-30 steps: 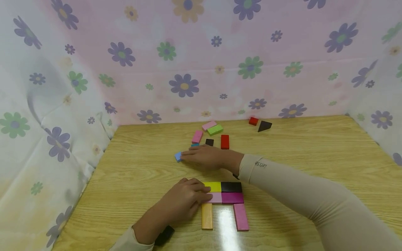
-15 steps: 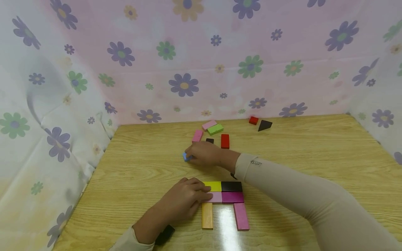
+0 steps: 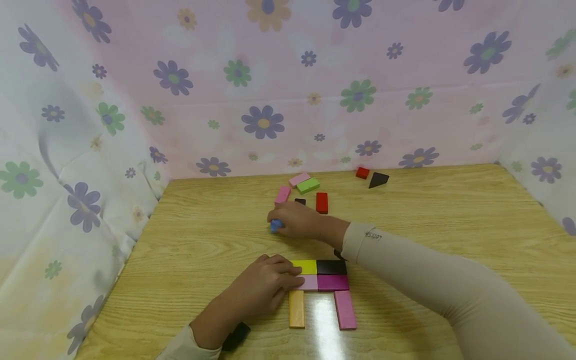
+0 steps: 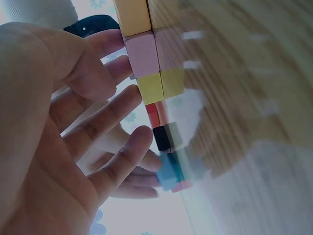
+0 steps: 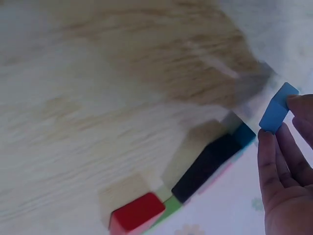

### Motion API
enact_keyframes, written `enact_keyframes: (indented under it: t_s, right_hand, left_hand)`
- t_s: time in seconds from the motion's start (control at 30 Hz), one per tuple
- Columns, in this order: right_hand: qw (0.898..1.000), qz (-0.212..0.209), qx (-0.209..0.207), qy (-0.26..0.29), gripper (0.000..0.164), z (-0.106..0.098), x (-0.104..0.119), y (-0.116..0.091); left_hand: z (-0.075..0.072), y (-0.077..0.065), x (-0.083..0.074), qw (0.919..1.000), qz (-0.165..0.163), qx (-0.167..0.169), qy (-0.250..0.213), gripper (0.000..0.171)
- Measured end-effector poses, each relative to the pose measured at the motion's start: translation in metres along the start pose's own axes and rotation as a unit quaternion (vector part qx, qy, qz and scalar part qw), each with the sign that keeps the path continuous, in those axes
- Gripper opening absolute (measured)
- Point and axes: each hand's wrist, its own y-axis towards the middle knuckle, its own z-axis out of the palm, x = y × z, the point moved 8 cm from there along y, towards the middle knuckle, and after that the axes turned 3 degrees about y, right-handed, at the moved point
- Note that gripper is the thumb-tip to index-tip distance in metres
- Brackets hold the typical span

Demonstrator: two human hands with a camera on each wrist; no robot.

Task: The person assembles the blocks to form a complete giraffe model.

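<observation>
My right hand (image 3: 299, 221) pinches a small blue block (image 5: 278, 108) between thumb and fingertips, beyond the block figure in the head view. The left hand (image 3: 261, 285) rests with loosely bent fingers, its fingertips against the left ends of a yellow block (image 3: 308, 267) and a light pink block (image 3: 310, 283). To their right a black block (image 3: 331, 267) and a magenta block (image 3: 333, 283) complete two touching rows. Below those rows, an orange block (image 3: 296, 310) and a pink block (image 3: 345, 310) lie lengthwise like two legs.
Loose blocks lie beyond the right hand: a red block (image 3: 321, 202), a pink block (image 3: 282, 195), a green block (image 3: 308, 186) and a teal block (image 5: 244, 134). Farther right are a small red block (image 3: 362, 173) and a black angled block (image 3: 379, 180). Flowered cloth (image 3: 292, 140) stands behind the table.
The right hand, earlier flat with its fingertips at the blue block, has curled its fingers to pinch it and brought it slightly rightward. The left hand and the block figure stay put.
</observation>
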Motion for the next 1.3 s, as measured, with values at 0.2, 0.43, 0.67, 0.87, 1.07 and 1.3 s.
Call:
enact_keyframes:
  t_s: [0.2,0.43,0.67,0.87,1.07,1.3]
  right_hand:
    - [0.999,0.007,-0.036,-0.030,0.028,-0.017,-0.008,-0.029]
    - [0.992,0.006,-0.089,-0.087,0.028,-0.033,-0.008,-0.076]
    - [0.981,-0.046,-0.154,-0.107,0.028,-0.034,0.011,-0.122]
    - [0.972,-0.100,-0.193,-0.087,0.026,-0.027,0.036,-0.152]
    - [0.962,-0.144,-0.224,-0.060,0.029,-0.016,0.060,-0.179]
    - [0.957,-0.187,-0.217,-0.037,0.037,0.003,0.082,-0.197]
  left_hand:
    - [0.001,0.000,0.002,0.9998,-0.007,0.013,-0.008,0.024]
    - [0.002,0.001,0.004,0.9996,-0.012,0.023,-0.012,0.025]
    - [0.002,0.000,0.004,0.9998,-0.012,0.013,-0.008,0.025]
    - [0.001,-0.002,0.004,0.9999,-0.009,0.007,-0.004,0.024]
    - [0.003,-0.001,0.005,0.9999,-0.010,0.011,-0.006,0.024]
    - [0.006,0.000,0.006,0.9994,-0.022,0.025,-0.007,0.025]
